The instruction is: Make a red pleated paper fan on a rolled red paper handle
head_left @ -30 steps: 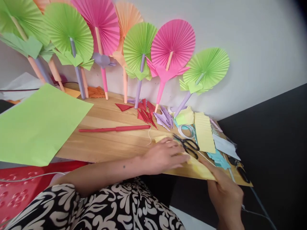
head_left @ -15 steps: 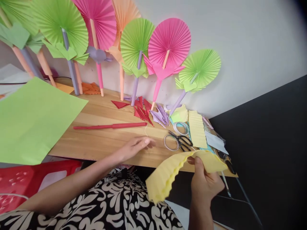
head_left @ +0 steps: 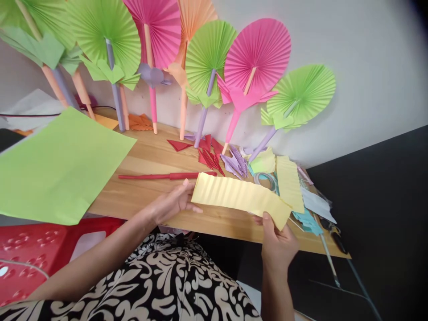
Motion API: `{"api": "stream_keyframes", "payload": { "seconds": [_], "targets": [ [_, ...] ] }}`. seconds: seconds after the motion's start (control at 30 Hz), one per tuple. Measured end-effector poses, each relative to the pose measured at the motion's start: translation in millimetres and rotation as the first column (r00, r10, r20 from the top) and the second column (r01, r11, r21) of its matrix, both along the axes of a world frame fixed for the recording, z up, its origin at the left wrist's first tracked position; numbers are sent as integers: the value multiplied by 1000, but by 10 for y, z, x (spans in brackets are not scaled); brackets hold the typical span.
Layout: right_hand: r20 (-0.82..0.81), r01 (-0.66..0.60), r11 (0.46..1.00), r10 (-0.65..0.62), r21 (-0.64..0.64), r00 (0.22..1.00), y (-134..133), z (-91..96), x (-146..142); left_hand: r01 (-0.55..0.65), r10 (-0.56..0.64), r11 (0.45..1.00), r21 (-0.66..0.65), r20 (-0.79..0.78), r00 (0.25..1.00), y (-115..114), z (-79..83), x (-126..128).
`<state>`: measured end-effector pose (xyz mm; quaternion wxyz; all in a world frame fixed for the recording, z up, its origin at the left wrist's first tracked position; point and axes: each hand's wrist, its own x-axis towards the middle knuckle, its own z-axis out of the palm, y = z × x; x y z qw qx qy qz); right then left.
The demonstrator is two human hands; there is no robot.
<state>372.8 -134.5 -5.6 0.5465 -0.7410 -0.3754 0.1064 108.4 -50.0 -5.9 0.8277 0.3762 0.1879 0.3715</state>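
A creased strip of yellow paper [head_left: 234, 191] stretches over the front of the wooden table. Its right end is pinched between the thumb and fingers of my right hand [head_left: 279, 245]. My left hand [head_left: 174, 203] is at the strip's left end, thumb and fingers spread apart; whether they touch the paper is hard to tell. Behind the strip lies a thin red paper stick [head_left: 167, 176], its right end near the strip's upper edge. A roll of tape [head_left: 265, 180] sits just beyond the strip. The scissors are hidden behind the yellow paper.
Green, pink and orange paper fans [head_left: 257, 55] on rolled handles lean along the wall. Folded red pieces [head_left: 210, 160] and purple pieces [head_left: 236, 162] lie below them. A large green sheet [head_left: 63, 169] covers the left side, above a red stool [head_left: 30, 258]. A brush [head_left: 329, 258] overhangs the right edge.
The yellow strip has swung up from a drooping curve to lie stretched leftward across the table, covering the scissors. My left hand has shifted left and opened wider. The camera view has shifted slightly.
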Motion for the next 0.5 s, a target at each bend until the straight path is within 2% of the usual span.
{"api": "stream_keyframes", "payload": {
  "seconds": [0.1, 0.17, 0.2, 0.23, 0.27, 0.3, 0.33, 0.37, 0.4, 0.43, 0.5],
  "targets": [
    [-65, -87, 996, 86, -19, 994, -9, -57, -31, -186, 178, 980, -66, -111, 978, 36, -14, -52],
    [-97, -293, 952, 285, -85, 954, -49, -68, 26, -309, 293, 950, -44, -213, 932, 68, -21, -105],
    [-130, -445, 886, 430, -130, 893, -76, -62, 83, -349, 335, 937, -4, -267, 903, 85, -18, -139],
    [-185, -607, 777, 579, -170, 794, -101, -47, 154, -369, 365, 928, 50, -319, 875, 101, -12, -176],
    [-260, -744, 643, 699, -181, 666, -121, -24, 229, -370, 385, 922, 114, -368, 847, 116, 0, -212],
    [-341, -843, 514, 772, -161, 536, -130, 9, 298, -352, 394, 919, 177, -411, 822, 127, 14, -243],
    [-395, -890, 439, 802, -122, 449, -125, 50, 348, -323, 396, 917, 234, -445, 803, 136, 30, -264],
    [-412, -900, 427, 808, -86, 422, -101, 100, 369, -288, 393, 915, 281, -471, 790, 140, 46, -273],
    [-388, -887, 456, 807, -68, 445, -60, 157, 355, -254, 387, 914, 317, -491, 780, 142, 62, -269],
    [-322, -863, 498, 807, -81, 496, -1, 216, 305, -223, 380, 912, 343, -507, 774, 140, 75, -252],
    [-161, -810, 553, 797, -195, 582, 153, 325, 113, -176, 368, 909, 377, -531, 764, 130, 94, -196]
  ]
}}
